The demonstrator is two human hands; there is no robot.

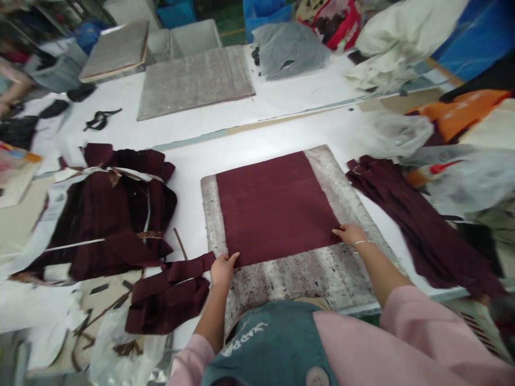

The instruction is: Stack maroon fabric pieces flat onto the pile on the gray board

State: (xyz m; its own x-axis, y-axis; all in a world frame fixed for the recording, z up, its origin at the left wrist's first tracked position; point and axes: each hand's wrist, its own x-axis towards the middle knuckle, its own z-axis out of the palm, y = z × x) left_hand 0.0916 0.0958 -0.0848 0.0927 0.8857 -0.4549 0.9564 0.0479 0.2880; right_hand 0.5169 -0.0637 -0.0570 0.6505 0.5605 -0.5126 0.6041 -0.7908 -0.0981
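Note:
A maroon fabric piece [277, 209] lies flat on a worn, grey-stained board [301, 276] in front of me. My left hand [224, 269] is at its near left corner, with thumb and finger closed on the edge. At the near right corner, my right hand [351, 234] pinches the cloth between thumb and fingers; a bracelet circles that wrist. Just left of my left hand, folded maroon strips [169, 295] lie in a loose pile.
A tied bundle of maroon pieces [108, 214] sits at the left, and a long maroon stack [418, 225] at the right. Beyond are another grey board [197, 80], a grey plastic bag [292, 51] and clear plastic bags [475, 177]. A person's arm [14, 86] shows at far left.

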